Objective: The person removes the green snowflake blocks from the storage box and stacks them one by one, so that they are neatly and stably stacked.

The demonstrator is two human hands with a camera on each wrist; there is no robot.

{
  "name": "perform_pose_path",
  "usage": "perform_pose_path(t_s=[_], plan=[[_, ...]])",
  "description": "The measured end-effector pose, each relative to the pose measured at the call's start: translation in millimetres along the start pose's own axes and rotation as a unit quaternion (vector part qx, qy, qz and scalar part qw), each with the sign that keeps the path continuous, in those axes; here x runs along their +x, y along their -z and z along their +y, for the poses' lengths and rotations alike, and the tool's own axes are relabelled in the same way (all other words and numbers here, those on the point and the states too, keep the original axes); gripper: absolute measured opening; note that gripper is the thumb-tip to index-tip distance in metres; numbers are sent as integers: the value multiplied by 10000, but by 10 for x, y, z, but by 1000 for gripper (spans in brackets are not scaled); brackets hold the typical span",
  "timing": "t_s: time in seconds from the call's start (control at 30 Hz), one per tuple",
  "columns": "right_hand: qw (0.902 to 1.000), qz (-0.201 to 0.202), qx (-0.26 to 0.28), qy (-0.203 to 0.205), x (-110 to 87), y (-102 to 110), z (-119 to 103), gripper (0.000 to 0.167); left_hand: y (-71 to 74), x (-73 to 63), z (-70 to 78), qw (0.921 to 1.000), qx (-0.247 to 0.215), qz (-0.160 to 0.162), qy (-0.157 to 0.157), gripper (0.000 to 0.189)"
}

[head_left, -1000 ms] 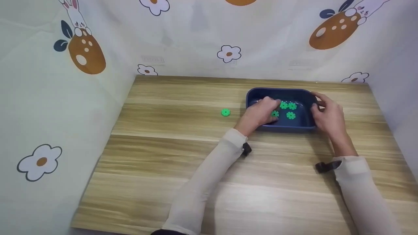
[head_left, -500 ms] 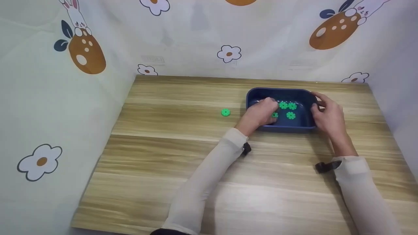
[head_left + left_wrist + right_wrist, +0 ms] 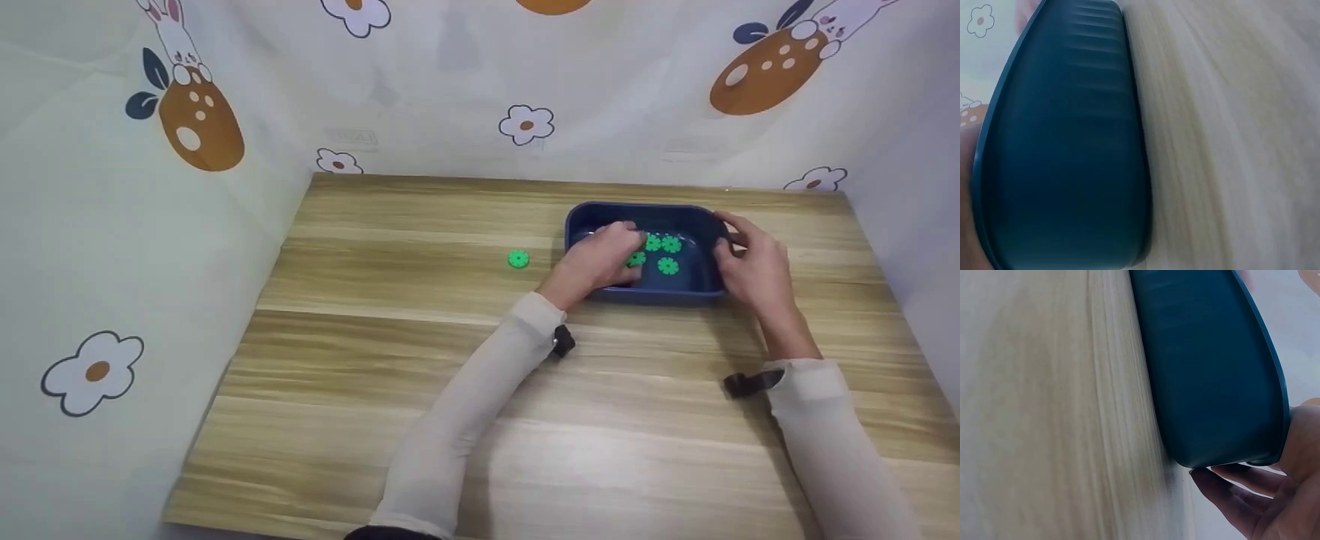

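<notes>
A dark blue plastic tub (image 3: 652, 298) stands toward the back right of the table. Inside it my left hand (image 3: 600, 259) has its fingers curled, with a green interlocking disc (image 3: 636, 259) between thumb and fingers; the hand hides part of that disc. Close by lie other notched green discs (image 3: 668, 266) on the tub's floor. My right hand (image 3: 754, 266) grips the tub's right end, thumb over the rim and fingers outside. The right wrist view shows the fingers (image 3: 1235, 498) below the tub's end wall. In the left wrist view the tub's outer wall (image 3: 1067, 146) hides the left fingers.
One green disc (image 3: 518, 259) lies on the wooden table (image 3: 390, 360), left of the tub. A patterned cloth wall (image 3: 450, 82) rises along the table's back edge, with more cloth at both sides.
My left hand has shifted slightly inside the tub, left and then back right, and the disc at its thumb has moved with it. The right hand and tub have stayed put.
</notes>
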State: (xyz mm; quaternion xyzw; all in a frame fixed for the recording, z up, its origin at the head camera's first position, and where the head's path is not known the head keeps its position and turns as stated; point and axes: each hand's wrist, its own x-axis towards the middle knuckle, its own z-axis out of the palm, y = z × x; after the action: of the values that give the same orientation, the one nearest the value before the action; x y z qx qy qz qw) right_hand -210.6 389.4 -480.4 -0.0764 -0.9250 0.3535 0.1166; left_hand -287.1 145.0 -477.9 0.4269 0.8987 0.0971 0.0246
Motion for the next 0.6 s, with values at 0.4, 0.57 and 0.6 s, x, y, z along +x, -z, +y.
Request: perform_pose_path(t_s=[0.4, 0.57, 0.6], plan=[[9999, -4, 126, 66, 13, 9, 40, 47, 55, -111, -110, 9445, -2536, 1713, -1191, 35], [9998, -8, 178, 94, 15, 4, 24, 48, 114, -251, -165, 9163, -2941, 2297, -1458, 30], [9998, 0, 174, 100, 18, 4, 21, 47, 125, -286, -178, 9130, -2977, 2363, -1486, 29]])
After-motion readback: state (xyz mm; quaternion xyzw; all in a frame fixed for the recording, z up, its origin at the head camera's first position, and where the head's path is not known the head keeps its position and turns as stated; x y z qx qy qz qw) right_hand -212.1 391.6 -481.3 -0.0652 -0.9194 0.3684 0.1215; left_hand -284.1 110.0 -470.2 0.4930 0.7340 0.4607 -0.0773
